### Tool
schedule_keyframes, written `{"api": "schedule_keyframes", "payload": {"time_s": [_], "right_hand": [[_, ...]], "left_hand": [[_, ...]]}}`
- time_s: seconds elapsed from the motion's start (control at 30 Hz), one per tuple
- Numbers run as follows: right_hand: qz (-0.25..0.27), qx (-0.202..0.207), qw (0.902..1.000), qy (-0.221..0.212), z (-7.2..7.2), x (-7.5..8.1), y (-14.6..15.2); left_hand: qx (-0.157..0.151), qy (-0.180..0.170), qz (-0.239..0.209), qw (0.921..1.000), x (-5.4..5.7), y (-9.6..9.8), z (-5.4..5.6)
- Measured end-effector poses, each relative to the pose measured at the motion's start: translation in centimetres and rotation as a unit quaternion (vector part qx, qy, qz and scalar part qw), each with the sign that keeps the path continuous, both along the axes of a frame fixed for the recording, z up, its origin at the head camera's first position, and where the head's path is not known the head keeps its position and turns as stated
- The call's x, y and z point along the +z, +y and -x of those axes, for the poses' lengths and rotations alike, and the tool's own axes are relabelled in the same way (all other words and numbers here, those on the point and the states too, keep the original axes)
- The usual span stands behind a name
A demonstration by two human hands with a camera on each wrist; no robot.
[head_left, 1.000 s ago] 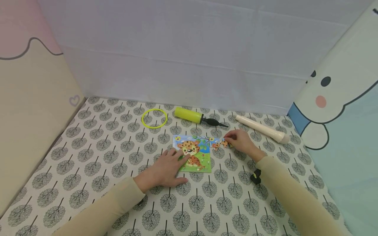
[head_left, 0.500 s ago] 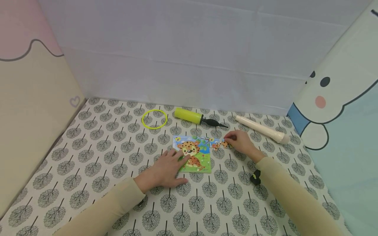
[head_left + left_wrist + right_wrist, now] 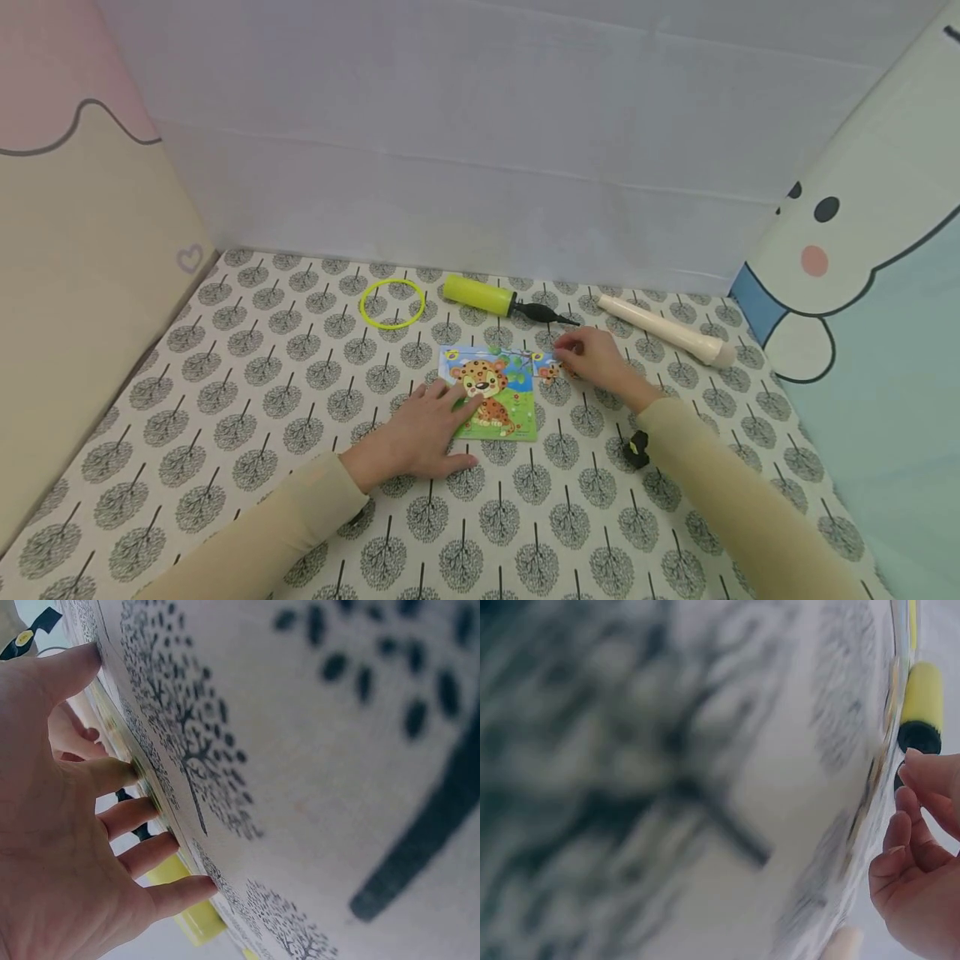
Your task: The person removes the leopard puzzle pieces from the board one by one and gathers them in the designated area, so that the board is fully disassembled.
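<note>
In the head view my left hand [image 3: 422, 433] rests palm down at the left side of a flat leopard picture board [image 3: 519, 417], its straight fingers spread over the picture. The left wrist view shows those fingers [image 3: 176, 896] with their tips at the board's edge. Right of the board lie small leopard picture pieces that look like jigsaw pieces; one piece [image 3: 547, 372] shows beside the board. My right hand [image 3: 596, 360] has its thumb and fingertips at the pieces, hiding most of a second one. I cannot tell whether it pinches a piece.
Behind the board lies a yellow hand pump [image 3: 478, 295] with a black nozzle. A yellow ring [image 3: 363, 303] is to its left, and a long cream-coloured stick [image 3: 660, 328] lies at the right. Pale cloth walls [image 3: 465, 167] rise around the tree-patterned tablecloth [image 3: 300, 367].
My right hand has moved slightly left, from over the outer piece toward the one beside the board. The left hand and the board have not visibly moved.
</note>
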State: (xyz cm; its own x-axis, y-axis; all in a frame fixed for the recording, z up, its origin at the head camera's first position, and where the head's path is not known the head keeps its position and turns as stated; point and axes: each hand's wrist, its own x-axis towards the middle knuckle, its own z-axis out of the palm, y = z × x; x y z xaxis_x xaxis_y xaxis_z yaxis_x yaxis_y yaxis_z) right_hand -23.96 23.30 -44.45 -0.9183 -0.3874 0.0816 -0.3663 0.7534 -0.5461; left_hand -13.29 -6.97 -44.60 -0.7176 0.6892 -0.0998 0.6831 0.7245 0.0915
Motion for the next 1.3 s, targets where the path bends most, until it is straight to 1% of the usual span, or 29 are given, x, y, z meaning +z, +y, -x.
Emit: {"api": "schedule_keyframes", "payload": {"time_s": [0.07, 0.13, 0.27, 0.5, 0.67, 0.8, 1.0, 1.1, 1.3], "right_hand": [[-0.008, 0.022, 0.9997, 0.0, 0.0, 0.2, -0.9], [-0.027, 0.043, 0.9987, 0.001, 0.0, 0.3, -1.8], [-0.046, 0.077, 0.996, 0.003, 0.0, 0.4, -3.8], [-0.036, 0.104, 0.9934, 0.03, 0.0, 0.1, -5.9], [-0.03, 0.122, 0.9916, 0.031, 0.0, -0.1, -6.8], [-0.02, 0.131, 0.9908, 0.028, 0.0, -0.3, -7.0], [-0.009, 0.124, 0.9922, 0.01, 0.4, -0.6, -7.0], [-0.007, 0.12, 0.9928, -0.006, 0.5, -0.5, -7.0], [-0.017, 0.124, 0.9919, -0.023, 0.7, -0.3, -7.1]], "left_hand": [[0.0, -0.001, -0.001, 1.0, 0.0, 0.0, 0.0], [0.0, -0.002, -0.004, 1.0, 0.0, 0.0, 0.0], [0.001, -0.002, -0.006, 1.0, -0.1, 0.0, 0.1], [-0.002, 0.002, -0.008, 1.0, -0.1, 0.0, 0.1], [-0.002, 0.004, -0.008, 1.0, 0.0, 0.0, 0.2], [-0.001, 0.003, -0.005, 1.0, -0.1, 0.0, 0.2], [0.001, 0.0, 0.001, 1.0, -0.2, 0.0, 0.2], [0.002, -0.002, 0.004, 1.0, -0.1, 0.0, 0.2], [0.0, 0.0, -0.002, 1.0, -0.1, 0.0, 0.2]]}}
